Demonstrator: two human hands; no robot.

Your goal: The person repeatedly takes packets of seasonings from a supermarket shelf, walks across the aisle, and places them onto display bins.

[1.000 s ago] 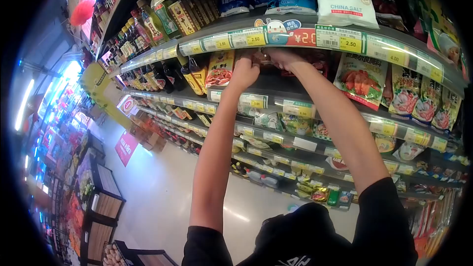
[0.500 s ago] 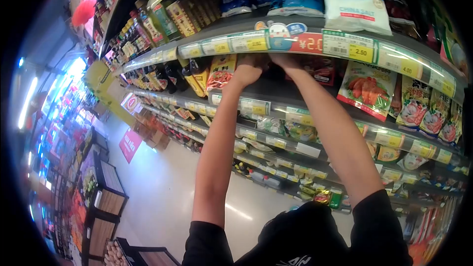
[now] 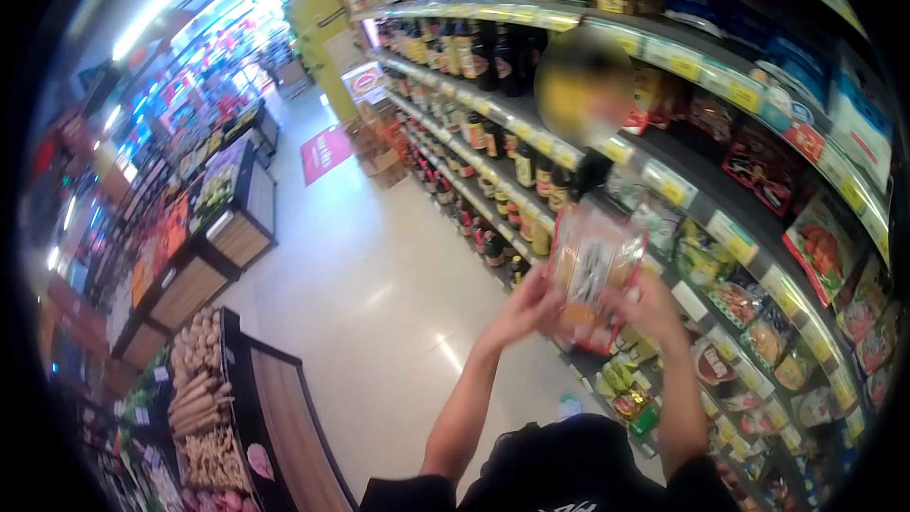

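A red-edged plastic food packet (image 3: 595,261) with a shiny, see-through-looking front is held up in front of the shelves; motion blur hides its print, so its contents cannot be read. My left hand (image 3: 531,308) grips its lower left side. On the opposite edge, my right hand (image 3: 649,308) holds it with the thumb toward the front. Beyond the packet, dark sauce bottles (image 3: 523,166) stand on a lower shelf, and red packets (image 3: 758,171) lie on the shelf at upper right.
Shelving with price labels (image 3: 682,192) runs along my right. Blue and white salt bags (image 3: 864,109) sit on an upper shelf. At left, a wooden produce stand (image 3: 284,408) bears root vegetables. Cartons (image 3: 379,147) stand farther down the aisle by a yellow pillar (image 3: 327,33).
Both hands have come out from the shelf and down, now with the packet between them. My view has turned left along the aisle.
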